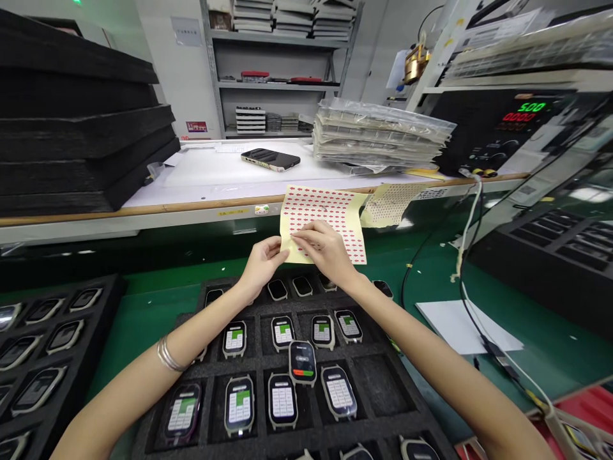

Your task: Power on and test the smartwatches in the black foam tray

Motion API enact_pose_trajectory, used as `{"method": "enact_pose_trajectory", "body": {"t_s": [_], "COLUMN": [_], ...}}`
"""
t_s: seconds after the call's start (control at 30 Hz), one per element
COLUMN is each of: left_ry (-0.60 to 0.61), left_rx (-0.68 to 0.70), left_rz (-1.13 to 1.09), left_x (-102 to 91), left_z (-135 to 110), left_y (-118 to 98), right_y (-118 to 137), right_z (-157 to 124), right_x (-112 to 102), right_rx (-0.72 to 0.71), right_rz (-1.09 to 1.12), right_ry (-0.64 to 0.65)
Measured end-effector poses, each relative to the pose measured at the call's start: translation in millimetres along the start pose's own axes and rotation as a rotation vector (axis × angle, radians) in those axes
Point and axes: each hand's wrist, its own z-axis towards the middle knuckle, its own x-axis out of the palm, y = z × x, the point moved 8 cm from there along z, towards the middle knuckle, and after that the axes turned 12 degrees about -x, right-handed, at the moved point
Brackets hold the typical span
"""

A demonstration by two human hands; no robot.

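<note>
A pale yellow sheet of small red arrow stickers (330, 207) stands upright above the foam tray, near the shelf edge. My left hand (262, 263) pinches its lower left corner between thumb and fingers. In front of the sheet, my right hand (325, 250) has its fingertips drawn together close to the left edge; whatever is between them is too small to make out. Below both hands lies a black foam tray (261, 358) holding several smartwatch bodies without straps. One smartwatch (302, 363) with red and green buttons on its screen rests across the dividers, over the other watches.
Another watch tray (108, 306) is at the left. Stacked black foam (81, 140) stands behind it. The shelf bears a phone (271, 159), bagged trays (378, 134) and a power supply (507, 128). Cables (472, 287) hang at the right, crossing white paper (462, 329).
</note>
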Motion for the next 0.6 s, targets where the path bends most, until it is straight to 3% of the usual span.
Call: {"method": "enact_pose_trajectory", "body": {"t_s": [0.17,0.33,0.4,0.53,0.6], "left_ry": [0.004,0.002,-0.011,-0.013,0.0], "left_rx": [-0.002,-0.022,-0.041,-0.099,-0.122], "left_rz": [0.04,0.092,0.106,0.14,0.167], "left_x": [1.3,-0.6,-4.5,-11.1,-11.3], "left_z": [-2.9,-4.7,-3.3,-0.1,-0.6], "left_y": [-3.4,-1.3,3.1,12.2,13.9], "right_y": [3.2,22.3,43.9,96.0,110.6], "right_z": [1.9,-5.5,-15.8,-48.6,-61.4], "right_x": [1.7,-12.0,-10.4,7.8,11.6], "right_rx": [-0.013,0.036,-0.002,-0.173,-0.202], "right_rz": [-0.048,-0.016,0.04,0.077,0.057], "right_ry": [0.025,-0.019,0.076,0.452,0.533]}}
